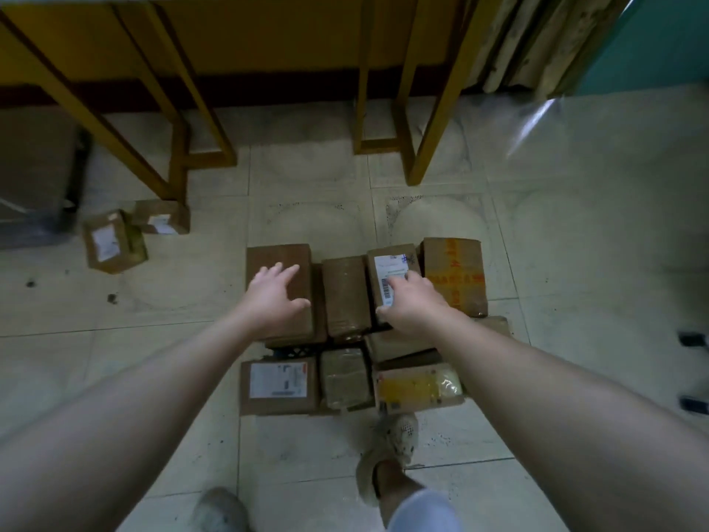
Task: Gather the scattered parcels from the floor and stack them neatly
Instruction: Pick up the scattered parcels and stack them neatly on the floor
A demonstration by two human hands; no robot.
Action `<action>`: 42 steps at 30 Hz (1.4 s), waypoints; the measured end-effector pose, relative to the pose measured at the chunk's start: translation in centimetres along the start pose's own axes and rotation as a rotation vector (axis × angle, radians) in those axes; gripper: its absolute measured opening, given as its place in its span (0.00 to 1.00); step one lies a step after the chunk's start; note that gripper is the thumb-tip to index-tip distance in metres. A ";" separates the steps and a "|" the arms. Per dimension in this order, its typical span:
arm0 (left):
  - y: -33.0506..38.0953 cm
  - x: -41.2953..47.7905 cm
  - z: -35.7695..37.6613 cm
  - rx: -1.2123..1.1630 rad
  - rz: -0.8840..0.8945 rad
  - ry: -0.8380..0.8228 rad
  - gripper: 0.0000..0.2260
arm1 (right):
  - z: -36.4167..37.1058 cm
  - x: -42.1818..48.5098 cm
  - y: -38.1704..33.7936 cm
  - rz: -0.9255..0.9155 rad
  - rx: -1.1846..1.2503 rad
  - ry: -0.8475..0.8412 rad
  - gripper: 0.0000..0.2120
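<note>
Looking straight down on parcels packed edge to edge on the tiled floor, in front of yellow table legs.

Far row, left to right: plain box, taped box, labelled box, red-taped box. Near row: white-label box, green parcel, yellow parcel, with a flat parcel between the rows, partly under the right forearm.

Left hand wide, fingers spread, palm down over the plain box; touching or just above, impossible to tell.

Right hand gripping the labelled box, thumb hooked at its near end, fingers bent over the white label.

Well apart at the left, not gathered: loose box, tilted, and just behind it a corner box against a table leg. Dark crate at the far left edge, blurred.

Shoe with its toe just beside the yellow parcel; second shoe at the bottom edge.
</note>
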State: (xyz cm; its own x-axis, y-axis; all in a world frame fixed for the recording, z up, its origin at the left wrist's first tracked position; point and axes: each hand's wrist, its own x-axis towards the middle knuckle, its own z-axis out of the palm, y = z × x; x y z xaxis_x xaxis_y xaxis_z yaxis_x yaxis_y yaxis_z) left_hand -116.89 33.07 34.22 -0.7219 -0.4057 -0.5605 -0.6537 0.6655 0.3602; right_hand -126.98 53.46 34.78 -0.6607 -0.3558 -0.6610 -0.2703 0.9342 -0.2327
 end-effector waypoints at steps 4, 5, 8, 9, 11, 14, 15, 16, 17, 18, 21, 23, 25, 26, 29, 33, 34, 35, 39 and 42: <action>-5.1 -6.8 -5.8 -0.008 -0.052 0.028 0.34 | -1.5 -6.1 -6.3 -0.012 0.003 0.007 0.35; -6.7 -8.6 -7.7 -0.014 -0.056 0.051 0.33 | -1.7 -7.7 -8.5 -0.016 -0.007 0.021 0.35; -12.2 -14.2 -13.8 -0.042 -0.057 0.077 0.32 | -1.7 -12.1 -15.7 -0.044 -0.009 0.073 0.34; -14.2 -15.8 -15.7 -0.065 -0.058 0.084 0.32 | -1.7 -13.5 -18.3 -0.069 -0.003 0.090 0.33; -18.4 -19.3 -19.2 -0.096 -0.061 0.105 0.31 | -1.4 -16.3 -23.7 -0.149 -0.008 0.118 0.31; -23.9 -23.3 -23.9 -0.130 -0.060 0.157 0.32 | -1.3 -19.9 -31.7 -0.263 -0.044 0.164 0.30; -25.4 -24.3 -25.3 -0.125 -0.067 0.177 0.32 | -1.4 -21.0 -34.1 -0.297 -0.065 0.171 0.30; -26.8 -25.1 -26.8 -0.129 -0.076 0.202 0.32 | -1.6 -21.9 -36.3 -0.333 -0.089 0.171 0.31; -28.1 -25.9 -28.1 -0.146 -0.084 0.230 0.32 | -1.9 -22.6 -38.4 -0.366 -0.114 0.170 0.31; -29.3 -26.5 -29.4 -0.166 -0.090 0.257 0.32 | -2.1 -23.2 -40.3 -0.392 -0.137 0.173 0.31; -32.5 -27.6 -32.6 -0.198 -0.096 0.316 0.32 | -2.7 -24.2 -45.0 -0.452 -0.194 0.179 0.31; -34.1 -27.7 -34.4 -0.204 -0.104 0.329 0.32 | -2.9 -24.2 -47.5 -0.473 -0.202 0.167 0.30; -35.2 -27.3 -35.9 -0.220 -0.117 0.328 0.32 | -3.0 -23.5 -49.5 -0.480 -0.196 0.146 0.29; -35.7 -26.9 -36.5 -0.229 -0.118 0.323 0.32 | -3.1 -22.9 -50.3 -0.485 -0.197 0.135 0.28; -36.8 -24.7 -38.4 -0.216 -0.113 0.298 0.32 | -3.7 -20.3 -52.4 -0.477 -0.203 0.122 0.28; -38.1 -19.4 -42.4 -0.171 -0.104 0.290 0.33 | -5.5 -14.4 -55.2 -0.430 -0.170 0.157 0.30; -38.4 -17.9 -43.4 -0.162 -0.108 0.291 0.32 | -6.0 -12.8 -55.8 -0.411 -0.150 0.161 0.30; -38.8 -16.4 -44.3 -0.151 -0.110 0.286 0.32 | -6.4 -11.3 -56.5 -0.390 -0.129 0.158 0.31; -40.6 -10.8 -47.5 -0.142 -0.098 0.268 0.31 | -7.9 -5.8 -59.5 -0.342 -0.096 0.131 0.30; -42.2 -6.3 -49.6 -0.139 -0.090 0.216 0.31 | -8.3 -2.2 -62.0 -0.302 -0.087 0.095 0.32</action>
State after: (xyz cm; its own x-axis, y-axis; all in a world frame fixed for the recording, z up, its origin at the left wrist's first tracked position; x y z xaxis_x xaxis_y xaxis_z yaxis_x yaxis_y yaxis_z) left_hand -96.02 -23.55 59.53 -0.6815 -0.5935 -0.4282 -0.7315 0.5345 0.4234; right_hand -114.58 -3.92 56.57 -0.6025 -0.6211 -0.5013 -0.5203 0.7819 -0.3434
